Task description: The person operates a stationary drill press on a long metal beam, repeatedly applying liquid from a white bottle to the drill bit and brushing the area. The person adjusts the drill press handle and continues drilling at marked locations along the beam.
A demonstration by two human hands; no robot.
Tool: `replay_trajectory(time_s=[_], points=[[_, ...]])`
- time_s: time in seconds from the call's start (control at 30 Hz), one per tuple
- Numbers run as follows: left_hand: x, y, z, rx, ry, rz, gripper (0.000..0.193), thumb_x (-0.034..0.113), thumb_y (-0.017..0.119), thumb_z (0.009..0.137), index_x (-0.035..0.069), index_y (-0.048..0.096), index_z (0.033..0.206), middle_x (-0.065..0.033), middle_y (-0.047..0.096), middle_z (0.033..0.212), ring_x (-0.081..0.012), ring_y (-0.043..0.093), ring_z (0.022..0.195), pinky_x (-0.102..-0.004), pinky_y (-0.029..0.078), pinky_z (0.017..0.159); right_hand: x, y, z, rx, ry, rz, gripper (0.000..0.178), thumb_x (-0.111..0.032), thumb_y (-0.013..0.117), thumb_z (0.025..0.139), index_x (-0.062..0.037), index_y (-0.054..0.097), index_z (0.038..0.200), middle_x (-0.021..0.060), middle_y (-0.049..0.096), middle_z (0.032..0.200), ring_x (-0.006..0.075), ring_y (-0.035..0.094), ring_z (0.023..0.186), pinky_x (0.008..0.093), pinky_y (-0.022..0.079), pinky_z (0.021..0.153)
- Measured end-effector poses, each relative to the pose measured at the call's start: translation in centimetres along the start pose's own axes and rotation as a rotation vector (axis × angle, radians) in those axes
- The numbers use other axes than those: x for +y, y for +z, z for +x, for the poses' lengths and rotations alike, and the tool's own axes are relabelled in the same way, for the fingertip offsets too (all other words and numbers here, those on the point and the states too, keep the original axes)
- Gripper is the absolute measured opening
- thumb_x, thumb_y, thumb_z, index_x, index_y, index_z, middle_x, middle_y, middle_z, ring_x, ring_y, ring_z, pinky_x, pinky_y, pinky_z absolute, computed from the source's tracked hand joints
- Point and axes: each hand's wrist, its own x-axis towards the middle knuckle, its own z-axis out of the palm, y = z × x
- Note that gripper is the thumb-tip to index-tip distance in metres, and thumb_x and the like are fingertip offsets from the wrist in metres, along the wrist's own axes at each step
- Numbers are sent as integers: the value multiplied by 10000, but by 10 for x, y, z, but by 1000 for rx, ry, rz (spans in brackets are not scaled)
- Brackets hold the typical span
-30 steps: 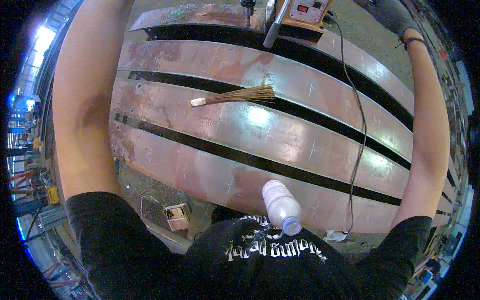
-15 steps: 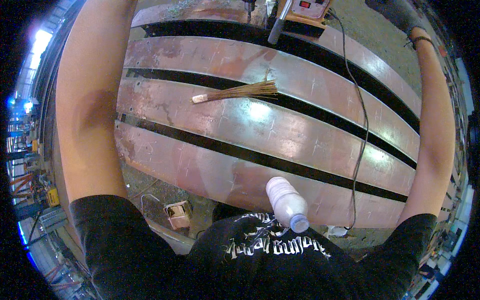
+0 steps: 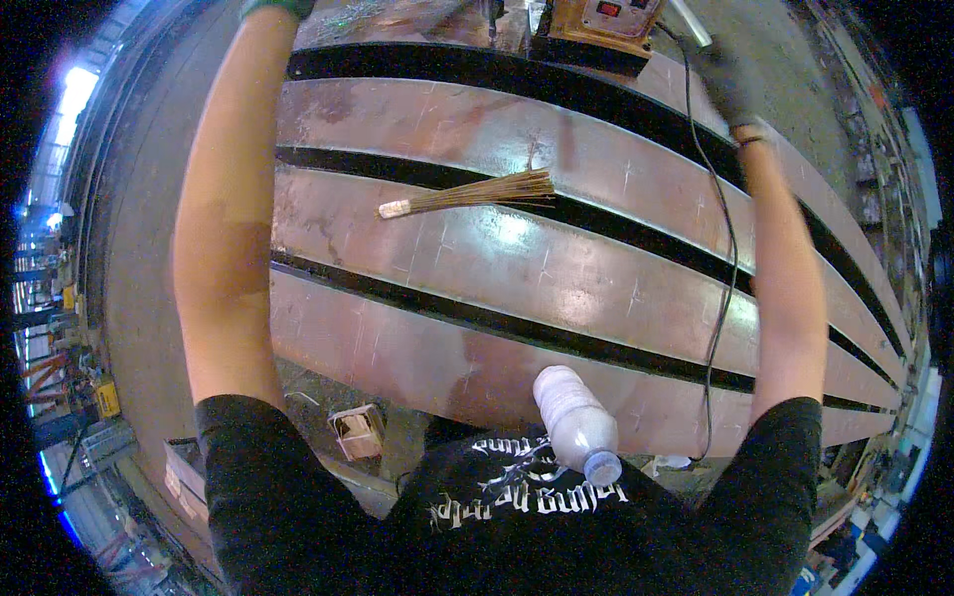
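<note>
At the top edge my left hand [image 3: 278,6] shows only the cuff end of a green glove; its fingers are out of the picture. My right hand [image 3: 730,87], in a dark grey glove, is smeared by motion and its fingers cannot be made out. It is beside a pale metal lever [image 3: 690,22], close to a drilling machine [image 3: 598,22] with an orange-brown body and a red switch. Left of the body, the machine's drill spindle [image 3: 492,10] points down at the steel plates [image 3: 417,114].
A stick whisk [image 3: 467,195] lies across the long plates, which have dark gaps between them. A black cable [image 3: 701,149] runs from the machine toward me. A plastic bottle [image 3: 578,425] with a blue cap is close to my body. A small open box [image 3: 356,432] is on the ground.
My right hand has come left and nearer to me, beside the machine. My left arm has shifted right. A lever formerly in front of the machine is gone from there; one now shows at its right.
</note>
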Motion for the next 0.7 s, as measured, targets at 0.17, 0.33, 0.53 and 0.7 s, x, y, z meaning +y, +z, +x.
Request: replay_trajectory(time_s=[0.17,0.33,0.53,0.7], points=[[-110,13,-123,168,-473,103,548,409,648,983,52,545,1386,-219,662,1301,-365,657,1171,-465,525,990,-237,102,-22,-241,-31,408,464,-462,535,1041,-62,700,1208,184,739,953,295,724,917,403,570,811],[-172,93,-231,-472,-556,421,561,517,642,943,111,632,1330,-212,651,1325,-404,628,1208,-490,513,1015,-302,98,-4,-706,358,1058,588,-603,550,1009,-29,672,1040,154,710,847,260,705,719,406,589,663],[-120,195,-223,-690,-402,677,717,415,609,909,370,394,1591,-258,328,1644,-475,234,1537,-617,117,1247,-244,91,-18,-518,330,922,556,-578,653,969,-25,642,1030,95,681,735,205,661,587,349,554,567],[-150,192,-199,-642,-705,813,772,403,638,862,221,433,1584,-214,381,1631,-439,352,1494,-601,238,1213,-192,72,-27,-486,324,676,504,-540,656,977,-39,649,1030,68,656,729,181,617,582,345,511,566]])
